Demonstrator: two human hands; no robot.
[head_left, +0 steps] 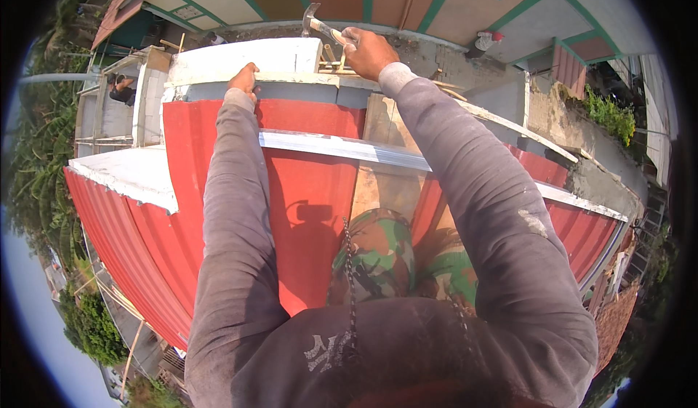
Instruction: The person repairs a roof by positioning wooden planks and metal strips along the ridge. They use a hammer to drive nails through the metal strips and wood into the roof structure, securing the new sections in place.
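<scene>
- Claw hammer: metal head, pale handle, raised above the far edge of the roof, near top centre.
- Right hand: fist clamped on the hammer handle, grey sleeve dusted with pale specks.
- Left hand: fingers curled together, pressed on the rim of the white concrete wall cap; nothing visibly gripped.
- Red corrugated roofing sheet: ribbed, glossy, sloping away below both arms.
- Silver metal strip: flat, shiny, lying across the red sheet between the 2 forearms.
- Bare plywood panel: dull brown, partly hidden by camouflage trousers.
- Hammer handle's lower end hidden inside the fist.
- Another person: small, far left, hard to make out.
</scene>
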